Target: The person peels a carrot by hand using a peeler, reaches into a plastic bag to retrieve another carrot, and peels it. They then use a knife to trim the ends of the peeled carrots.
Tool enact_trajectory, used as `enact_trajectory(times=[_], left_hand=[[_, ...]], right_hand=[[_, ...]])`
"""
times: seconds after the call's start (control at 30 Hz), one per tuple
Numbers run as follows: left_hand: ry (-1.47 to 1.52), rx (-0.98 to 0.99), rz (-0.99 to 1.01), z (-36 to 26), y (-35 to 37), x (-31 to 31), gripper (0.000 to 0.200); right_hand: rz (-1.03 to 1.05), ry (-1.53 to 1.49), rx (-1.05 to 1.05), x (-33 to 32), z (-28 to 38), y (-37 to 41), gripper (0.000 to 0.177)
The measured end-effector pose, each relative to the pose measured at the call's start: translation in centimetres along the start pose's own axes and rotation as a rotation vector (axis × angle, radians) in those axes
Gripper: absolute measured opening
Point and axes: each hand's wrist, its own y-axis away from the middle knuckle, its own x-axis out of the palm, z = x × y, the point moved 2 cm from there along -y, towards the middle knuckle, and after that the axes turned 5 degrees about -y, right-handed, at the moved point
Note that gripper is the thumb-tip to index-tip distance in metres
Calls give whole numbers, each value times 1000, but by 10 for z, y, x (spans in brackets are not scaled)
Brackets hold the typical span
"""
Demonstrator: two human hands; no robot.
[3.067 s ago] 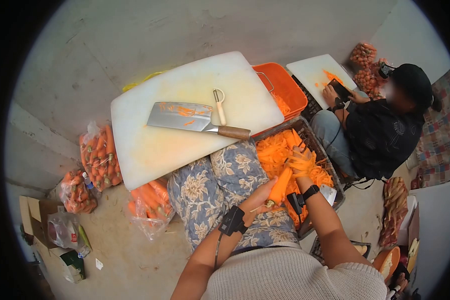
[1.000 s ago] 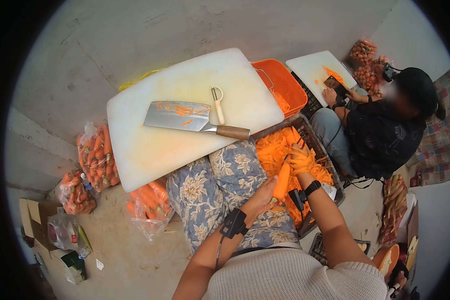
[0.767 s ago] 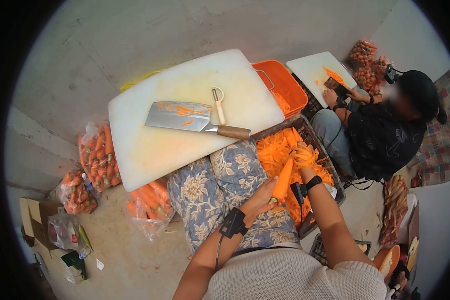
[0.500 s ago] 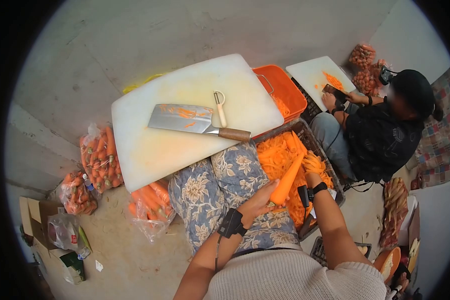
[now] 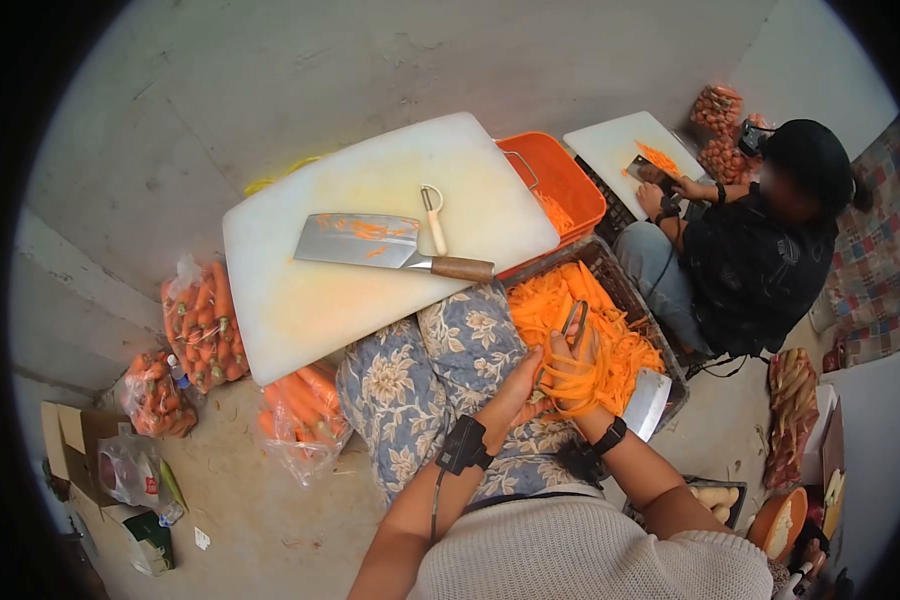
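My left hand (image 5: pixel 515 388) is closed round the butt end of a carrot (image 5: pixel 531 408), most of which is hidden by the fingers. Facing it, my right hand (image 5: pixel 577 352) is raised over the crate with long carrot strips (image 5: pixel 570 385) draped across fingers and palm. A thin dark metal loop (image 5: pixel 574 316) sticks up at the right fingertips; I cannot tell what tool it belongs to. Below both hands, carrot strips (image 5: pixel 620 345) fill a dark plastic crate (image 5: pixel 678 390). A shiny metal plate (image 5: pixel 648 402) shows beside my right wrist.
A white cutting board (image 5: pixel 270 270) carries a cleaver (image 5: pixel 360 240) and a peeler (image 5: pixel 433 222). Behind the crate stands an orange tub (image 5: pixel 585 190). Bagged carrots (image 5: pixel 206 325) lie at left. At right, a co-worker (image 5: pixel 750 260) cuts carrots on another board (image 5: pixel 610 140).
My right hand has risen from the crate towards my left hand, now with strips across it. The carrot, earlier pointing up and right, is now mostly hidden. The metal plate has come into view.
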Motion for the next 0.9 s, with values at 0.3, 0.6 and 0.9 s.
enact_trajectory(times=[0.3,0.6,0.9], left_hand=[[46,-26,73,-2,-4,-1,43],[-68,-85,101,-4,5,8,34],[-144,-176,125,-10,13,9,38]], right_hand=[[-4,-10,98,1,8,-12,16],[-61,-43,341,-10,-50,-50,15],[23,-689,279,14,-271,-46,21]])
